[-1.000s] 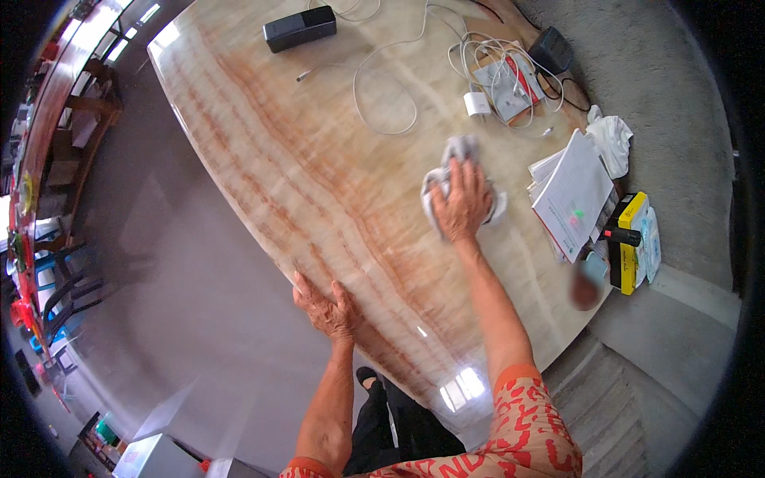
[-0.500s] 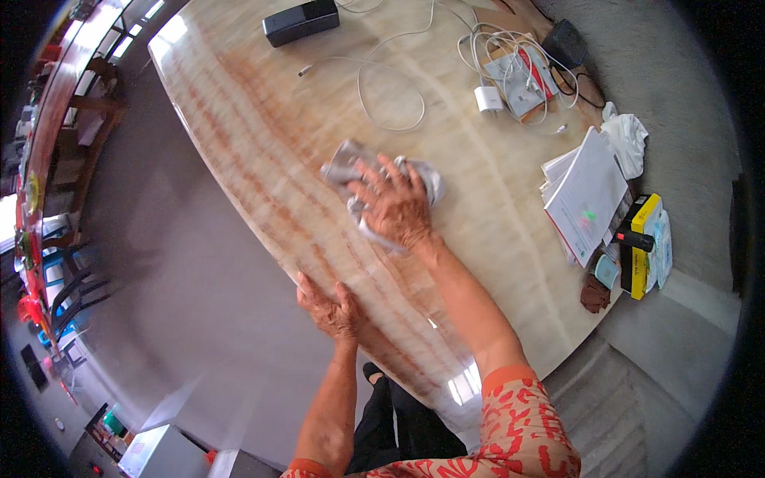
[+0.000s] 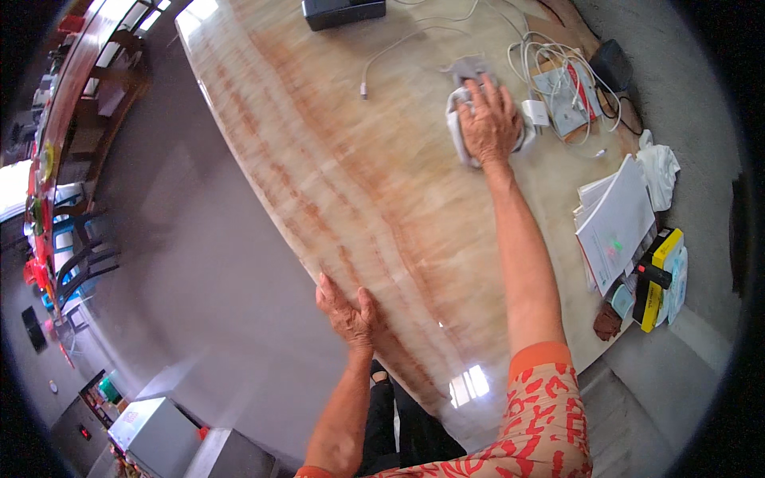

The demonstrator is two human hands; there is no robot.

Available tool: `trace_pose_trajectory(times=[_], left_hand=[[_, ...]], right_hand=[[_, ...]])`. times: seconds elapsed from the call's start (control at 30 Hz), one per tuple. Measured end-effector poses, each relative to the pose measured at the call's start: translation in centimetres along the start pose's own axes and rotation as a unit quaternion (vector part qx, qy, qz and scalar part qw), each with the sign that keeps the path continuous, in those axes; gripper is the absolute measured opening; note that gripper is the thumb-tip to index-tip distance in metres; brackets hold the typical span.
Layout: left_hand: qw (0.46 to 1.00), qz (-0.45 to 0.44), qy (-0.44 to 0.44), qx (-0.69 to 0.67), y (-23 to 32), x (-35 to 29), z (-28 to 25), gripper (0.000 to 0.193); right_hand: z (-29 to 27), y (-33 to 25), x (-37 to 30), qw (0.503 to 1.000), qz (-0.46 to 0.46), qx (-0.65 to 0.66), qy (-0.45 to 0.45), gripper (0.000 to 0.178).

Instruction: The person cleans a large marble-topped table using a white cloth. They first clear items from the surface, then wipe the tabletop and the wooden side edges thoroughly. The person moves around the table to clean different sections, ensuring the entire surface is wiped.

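Palm down and unclenched, the right hand (image 3: 490,123) lies on a crumpled grey-and-white fabric cloth (image 3: 472,67) whose long axis runs forward; a boxy white plastic charger (image 3: 535,113) sits just rightward. The left hand (image 3: 347,315), farther from the cloth, grasps nothing.

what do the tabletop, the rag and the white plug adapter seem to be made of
Tabletop: polished stone or imitation stone, by its veining and bright reflections. Rag: probably soft matte cloth, bunching under the right hand. White plug adapter: likely hard, smooth plastic, judging by its even, boxy shell.
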State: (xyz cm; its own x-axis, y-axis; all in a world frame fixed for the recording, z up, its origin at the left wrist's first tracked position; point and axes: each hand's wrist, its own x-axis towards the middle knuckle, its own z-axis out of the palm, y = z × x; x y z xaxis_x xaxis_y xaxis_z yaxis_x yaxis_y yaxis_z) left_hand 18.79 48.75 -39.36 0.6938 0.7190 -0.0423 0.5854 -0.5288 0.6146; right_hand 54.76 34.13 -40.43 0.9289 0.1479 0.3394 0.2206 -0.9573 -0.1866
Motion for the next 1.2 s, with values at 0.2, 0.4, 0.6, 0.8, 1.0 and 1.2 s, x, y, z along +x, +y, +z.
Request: trace_pose_trajectory(times=[0.2, 0.4, 0.6, 0.8, 1.0, 1.2], left_hand=[[1.000, -0.010, 0.004, -0.009, 0.3, 0.0, 0.0, 0.079], [0.998, -0.049, -0.003, -0.038, 0.9, -0.2, -0.3, 0.079], [0.999, -0.038, 0.007, -0.030, 0.7, -0.2, 0.0, 0.078], [1.000, -0.009, 0.022, -0.018, 0.3, -0.1, 0.3, 0.076], [0.999, -0.020, 0.022, -0.036, 0.4, 0.1, 0.0, 0.076], [0.993, -0.055, 0.023, -0.101, -0.4, 0.4, 0.1, 0.091]], right_hand=[[0.6, -0.3, 0.9, 0.990, 0.138, -0.030, 0.011, 0.042], [-1.3, -1.7, -3.7, 0.997, 0.059, -0.043, 0.000, 0.043], [-4.5, -5.3, -10.0, 0.998, -0.063, 0.018, -0.015, 0.046], [-9.0, -8.0, -19.3, 0.976, -0.156, 0.113, -0.105, 0.049], [-14.8, -8.5, -31.6, 0.959, -0.187, 0.134, -0.165, 0.046], [-17.5, -8.8, -36.4, 0.959, -0.158, 0.129, -0.198, 0.048]])
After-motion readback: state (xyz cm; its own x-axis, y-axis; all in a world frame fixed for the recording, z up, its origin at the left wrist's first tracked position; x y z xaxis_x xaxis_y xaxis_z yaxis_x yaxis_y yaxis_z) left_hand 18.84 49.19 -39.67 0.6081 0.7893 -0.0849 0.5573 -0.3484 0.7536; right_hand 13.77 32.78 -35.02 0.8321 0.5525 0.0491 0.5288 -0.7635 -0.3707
